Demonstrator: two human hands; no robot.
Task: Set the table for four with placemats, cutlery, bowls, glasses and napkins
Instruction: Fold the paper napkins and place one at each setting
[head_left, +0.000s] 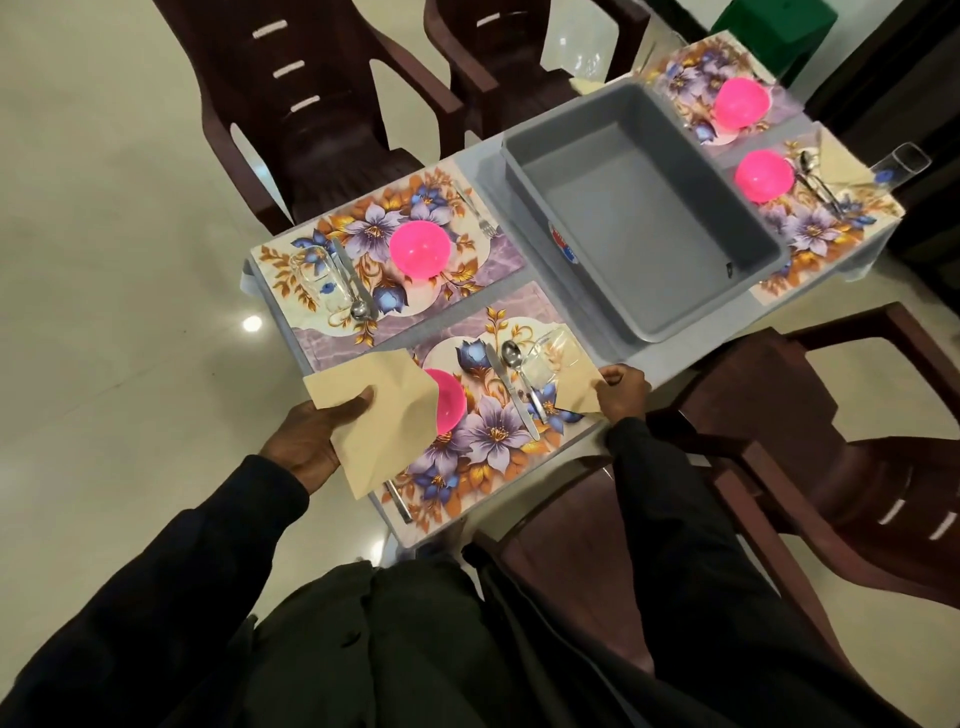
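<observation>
Four floral placemats lie on the table, each with a pink bowl. My left hand (317, 434) grips a beige napkin (382, 415) above the left part of the near placemat (498, 441), partly hiding its pink bowl (451, 402). My right hand (621, 389) pinches a second beige napkin (574, 369) at that mat's right edge, under a clear glass (545, 358). A spoon (517, 364) and knife (506, 387) lie beside the glass. The far-left placemat (467, 270) holds a pink bowl (420, 249), a glass (311, 275), a knife, a spoon and a fork.
An empty grey tub (644, 218) fills the table's middle. Two more settings with pink bowls (740, 103) (763, 175), cutlery, a napkin and a glass (898, 166) sit at the far right. Dark brown plastic chairs (311, 104) (857, 467) ring the table.
</observation>
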